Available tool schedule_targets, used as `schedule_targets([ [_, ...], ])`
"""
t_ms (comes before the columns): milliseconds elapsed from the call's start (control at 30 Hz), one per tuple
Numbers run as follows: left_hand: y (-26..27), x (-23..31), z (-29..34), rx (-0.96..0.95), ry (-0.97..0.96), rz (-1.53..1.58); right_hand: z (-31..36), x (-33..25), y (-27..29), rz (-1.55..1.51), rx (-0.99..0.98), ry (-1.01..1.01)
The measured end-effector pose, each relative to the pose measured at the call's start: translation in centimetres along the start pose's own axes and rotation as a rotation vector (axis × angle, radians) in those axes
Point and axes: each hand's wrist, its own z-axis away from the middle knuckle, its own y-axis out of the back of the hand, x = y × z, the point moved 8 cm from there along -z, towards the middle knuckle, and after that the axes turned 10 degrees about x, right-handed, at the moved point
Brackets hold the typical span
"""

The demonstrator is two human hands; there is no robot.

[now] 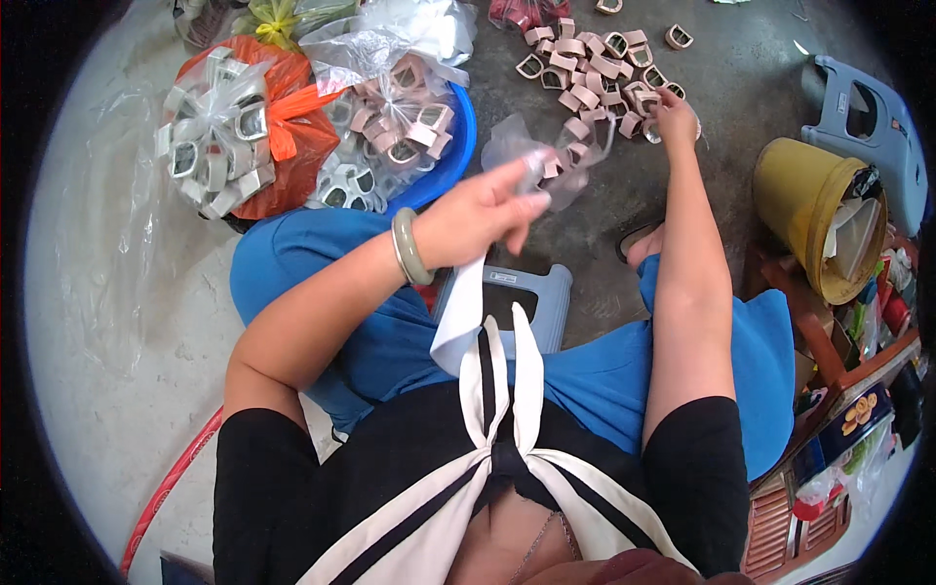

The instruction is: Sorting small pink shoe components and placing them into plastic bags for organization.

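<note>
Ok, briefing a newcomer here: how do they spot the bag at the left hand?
On the dark floor lies a heap of pink pieces. Nearer the person, at the left hand, is a small clear bag. Unlike the stuffed bags by the blue tub, it holds just a few pieces.

What looks to me like a small informal workshop, dark grey hard floor (731, 93), heap of pale-pink D-shaped pieces (585, 96) spread there, knotted clear plastic bag of whitish similar pieces (216, 127), round blue plastic tub (463, 136)

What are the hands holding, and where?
Left hand: the clear bag, seemingly by its near edge. Right hand: at the pink pieces; I can't tell whether it grips one.
</note>
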Motion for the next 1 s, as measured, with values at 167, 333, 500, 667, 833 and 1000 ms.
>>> schedule_targets([
  [167, 2.8, -0.9, -0.2, 0.218, -0.028, -0.001, 5.1, -6.0, 0.8, -1.024, -0.214, -0.253],
  [333, 4.9, -1.3, -1.6, 0.328, -0.040, 0.046, 15.4, -17.3, -3.6, -1.129, -1.167, 0.037],
  [500, 5.8, -2.8, -1.9, 0.333, -0.005, 0.115, 21.8, -16.8, -12.9, -0.904, -1.143, -0.377],
  [667, 6.5, -2.7, -1.8, 0.356, 0.025, 0.111, 20.6, -10.0, -16.5, -0.827, -0.856, -0.488],
  [833, 7.2, -2.9, -1.2, 0.383, 0.014, 0.114, 17.1, -11.2, -12.0, -0.229, -0.965, -0.159],
  [1000, 5.9, -2.9, -1.3, 0.373, 0.040, 0.126, 6.8, -5.7, -1.4, 0.161, 0.092, -0.012],
])
